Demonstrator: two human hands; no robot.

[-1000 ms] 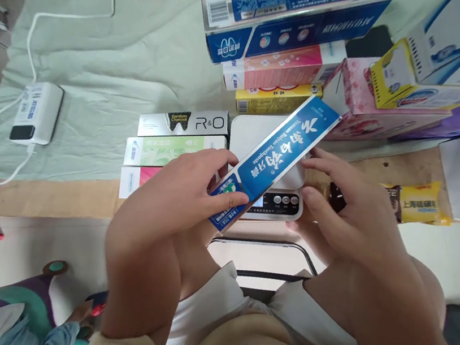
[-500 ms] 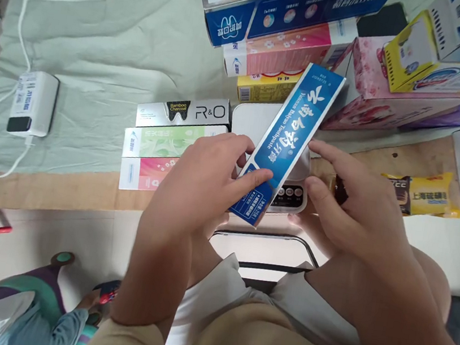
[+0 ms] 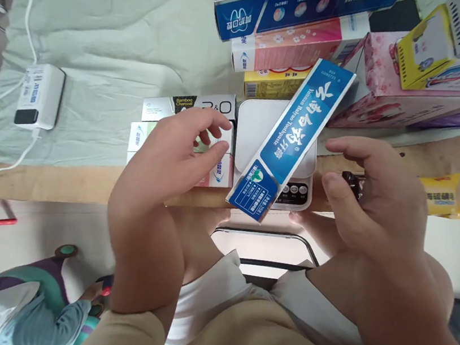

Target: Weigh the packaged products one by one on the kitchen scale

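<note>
toothpaste box [image 3: 291, 138] on scale [image 3: 258, 125], stacked cartons [image 3: 165, 112] left, hands flanking

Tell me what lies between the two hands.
In the head view, the blue toothpaste box lies slanted across the white scale, between the left hand and right hand; neither touches it.

Blue toothpaste box [image 3: 289, 142] laid across white scale [image 3: 263, 121]
At frame centre, it was flanked by the left hand [image 3: 167, 158] and right hand [image 3: 375, 193], both held open and apart from it.
</note>
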